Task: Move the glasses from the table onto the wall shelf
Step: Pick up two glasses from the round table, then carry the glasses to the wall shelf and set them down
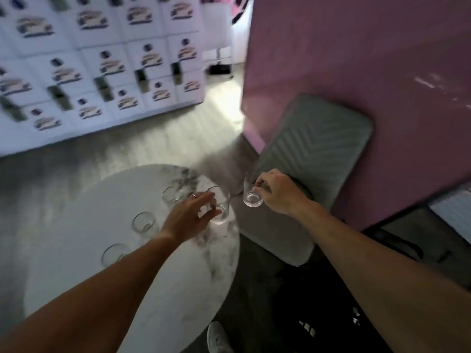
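Right grip (pixel 277 192) pinching lifted glass (pixel 252 198) beside desk (pixel 127 289), left grip (pixel 188 215) curling round second glass (pixel 222 208) at desk edge, other glasses (pixel 144 222) standing on desk

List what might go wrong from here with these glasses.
1. The right hand pinches the raised glass with just its fingers, off the table and over the grey chair; a slip would likely drop it.
2. The left hand grips the edge glass right by the table rim; a fumble might tip it off.
3. The left forearm crosses in front of a near glass and may knock it.
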Action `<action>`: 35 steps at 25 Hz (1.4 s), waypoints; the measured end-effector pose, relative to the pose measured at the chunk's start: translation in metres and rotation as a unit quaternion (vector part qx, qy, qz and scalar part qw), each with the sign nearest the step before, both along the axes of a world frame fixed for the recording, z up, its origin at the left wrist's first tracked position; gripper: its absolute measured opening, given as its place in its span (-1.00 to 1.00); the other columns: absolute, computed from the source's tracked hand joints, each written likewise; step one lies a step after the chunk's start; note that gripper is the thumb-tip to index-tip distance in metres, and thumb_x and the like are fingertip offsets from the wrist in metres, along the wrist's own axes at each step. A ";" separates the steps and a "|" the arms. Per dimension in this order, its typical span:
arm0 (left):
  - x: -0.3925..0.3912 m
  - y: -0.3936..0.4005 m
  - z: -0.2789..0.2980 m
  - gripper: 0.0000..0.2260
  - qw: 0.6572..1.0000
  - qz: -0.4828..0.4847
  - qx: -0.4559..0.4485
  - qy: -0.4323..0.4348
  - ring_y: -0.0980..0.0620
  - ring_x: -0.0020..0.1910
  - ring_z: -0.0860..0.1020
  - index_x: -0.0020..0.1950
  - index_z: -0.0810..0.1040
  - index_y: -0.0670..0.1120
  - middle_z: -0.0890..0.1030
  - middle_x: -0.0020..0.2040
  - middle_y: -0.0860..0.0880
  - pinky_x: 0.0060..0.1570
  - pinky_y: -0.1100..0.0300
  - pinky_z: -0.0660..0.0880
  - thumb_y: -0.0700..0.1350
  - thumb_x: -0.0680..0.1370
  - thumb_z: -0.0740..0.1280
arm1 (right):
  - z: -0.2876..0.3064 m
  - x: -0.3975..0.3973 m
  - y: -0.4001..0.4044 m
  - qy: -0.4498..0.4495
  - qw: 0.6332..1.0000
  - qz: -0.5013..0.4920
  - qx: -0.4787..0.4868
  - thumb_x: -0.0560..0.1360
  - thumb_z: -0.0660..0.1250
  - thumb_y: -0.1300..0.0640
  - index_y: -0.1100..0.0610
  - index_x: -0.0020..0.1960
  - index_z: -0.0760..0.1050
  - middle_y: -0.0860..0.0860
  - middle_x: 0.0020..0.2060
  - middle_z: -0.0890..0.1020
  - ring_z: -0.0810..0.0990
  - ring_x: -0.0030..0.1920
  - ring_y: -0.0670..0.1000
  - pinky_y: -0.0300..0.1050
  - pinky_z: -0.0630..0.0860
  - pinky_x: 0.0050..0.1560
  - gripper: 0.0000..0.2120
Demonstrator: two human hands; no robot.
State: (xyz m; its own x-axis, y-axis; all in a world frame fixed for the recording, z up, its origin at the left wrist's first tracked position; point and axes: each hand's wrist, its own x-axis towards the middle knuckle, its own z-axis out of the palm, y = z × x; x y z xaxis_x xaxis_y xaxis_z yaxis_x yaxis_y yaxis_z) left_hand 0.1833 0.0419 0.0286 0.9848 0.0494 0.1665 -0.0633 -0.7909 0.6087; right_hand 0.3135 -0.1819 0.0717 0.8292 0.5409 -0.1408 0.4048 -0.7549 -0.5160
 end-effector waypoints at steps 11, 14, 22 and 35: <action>0.077 -0.337 0.136 -0.80 0.959 -0.266 -0.018 -0.098 -0.12 -0.04 0.60 0.00 0.50 0.10 0.66 -0.04 0.00 -0.01 0.05 0.47 0.17 0.48 0.35 | 0.120 -0.129 -0.366 -0.137 0.923 -0.359 0.009 0.55 0.34 0.03 0.11 -0.01 0.55 0.06 -0.07 0.51 0.54 -0.06 0.09 -0.06 0.46 -0.03 -0.86; 0.045 -0.440 0.159 -0.70 0.923 -0.368 -0.057 -0.093 -0.16 -0.22 0.57 -0.02 0.47 0.05 0.61 -0.21 0.00 -0.12 0.00 0.53 0.24 0.43 0.34 | 0.147 -0.210 -0.464 -0.156 0.895 -0.418 0.001 0.56 0.32 0.03 0.11 0.06 0.57 0.06 0.00 0.53 0.54 0.00 0.07 -0.12 0.37 -0.04 -0.83; -0.087 -0.699 0.226 -0.73 0.823 -0.554 -0.037 -0.119 0.16 -0.18 0.58 -0.08 0.44 0.09 0.59 -0.22 0.15 -0.13 0.11 0.52 0.27 0.47 0.27 | 0.209 -0.420 -0.659 -0.209 0.793 -0.571 -0.030 0.54 0.36 0.01 0.02 -0.04 0.56 0.04 -0.06 0.57 0.56 -0.01 0.08 -0.04 0.46 -0.02 -0.91; -0.183 -1.044 0.263 -0.79 0.723 -0.680 -0.077 -0.092 0.16 -0.02 0.64 -0.06 0.44 0.08 0.65 -0.09 0.12 -0.03 0.08 0.58 0.16 0.50 0.38 | 0.252 -0.570 -0.901 -0.247 0.650 -0.716 -0.052 0.50 0.36 -0.02 -0.10 -0.14 0.46 0.03 -0.10 0.64 0.61 -0.08 0.07 0.01 0.56 0.04 -0.91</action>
State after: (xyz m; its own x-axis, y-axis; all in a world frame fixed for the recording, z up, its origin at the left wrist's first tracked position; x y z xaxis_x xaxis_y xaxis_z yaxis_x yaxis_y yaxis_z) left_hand -0.0002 -1.0020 0.2914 0.1025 -0.9118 0.3976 -0.8102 0.1554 0.5652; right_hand -0.2567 -1.0832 0.3237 0.4295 -0.8283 0.3599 -0.6554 -0.5601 -0.5068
